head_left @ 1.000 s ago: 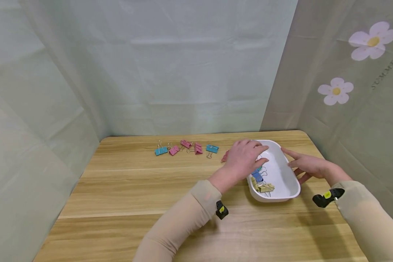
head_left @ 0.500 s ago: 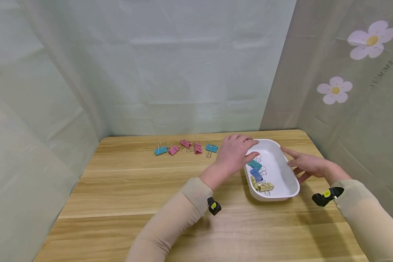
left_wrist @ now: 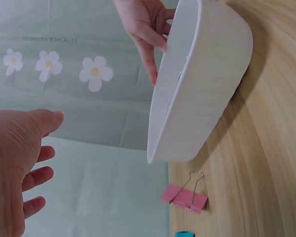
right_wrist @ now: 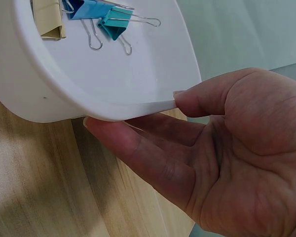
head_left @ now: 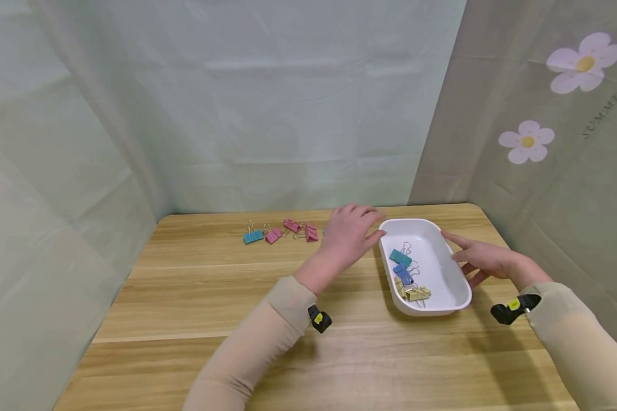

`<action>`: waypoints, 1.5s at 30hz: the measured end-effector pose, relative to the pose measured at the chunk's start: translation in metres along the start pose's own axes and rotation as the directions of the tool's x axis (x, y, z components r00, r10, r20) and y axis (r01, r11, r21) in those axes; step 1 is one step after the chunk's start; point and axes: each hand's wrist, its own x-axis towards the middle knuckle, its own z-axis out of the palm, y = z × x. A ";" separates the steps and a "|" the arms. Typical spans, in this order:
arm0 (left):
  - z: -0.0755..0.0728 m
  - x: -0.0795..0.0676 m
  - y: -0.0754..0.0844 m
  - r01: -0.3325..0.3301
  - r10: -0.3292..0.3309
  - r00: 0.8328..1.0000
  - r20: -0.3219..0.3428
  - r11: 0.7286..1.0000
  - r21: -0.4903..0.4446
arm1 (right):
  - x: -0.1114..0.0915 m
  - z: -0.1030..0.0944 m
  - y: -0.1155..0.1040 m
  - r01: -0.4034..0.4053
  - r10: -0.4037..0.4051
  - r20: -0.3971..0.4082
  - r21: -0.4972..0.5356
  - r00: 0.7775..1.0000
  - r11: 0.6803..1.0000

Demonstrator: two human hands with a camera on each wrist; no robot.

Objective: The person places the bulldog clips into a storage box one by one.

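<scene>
My left hand (head_left: 347,234) is just left of the white tray (head_left: 447,297), its fingers loosely spread. Nothing is between them in the left wrist view. My right hand (head_left: 488,262) holds the tray's right side, thumb (right_wrist: 202,101) at the rim and fingers against the outer wall. Inside the tray, along its left side, lie a teal binder clip (head_left: 400,257), a blue binder clip (head_left: 403,273) and yellow binder clips (head_left: 418,294). A pink binder clip (left_wrist: 185,197) stands on the table near the tray, hidden behind my left hand in the head view.
Toward the back of the wooden table (head_left: 195,308) lie a blue-teal binder clip (head_left: 253,236) and several pink binder clips (head_left: 311,232). Another blue clip (head_left: 325,232) is mostly covered by my left hand. Fabric curtains (head_left: 288,114) close off the back and sides.
My left hand has moved left from over the tray, uncovering the teal clip inside and covering clips on the table. The right hand and tray have stayed in place.
</scene>
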 end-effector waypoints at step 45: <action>-0.028 -0.057 -0.086 0.164 -0.163 0.984 -0.071 0.986 0.003 | 0.001 -0.002 0.003 0.015 -0.015 0.021 -0.004 1.000 1.000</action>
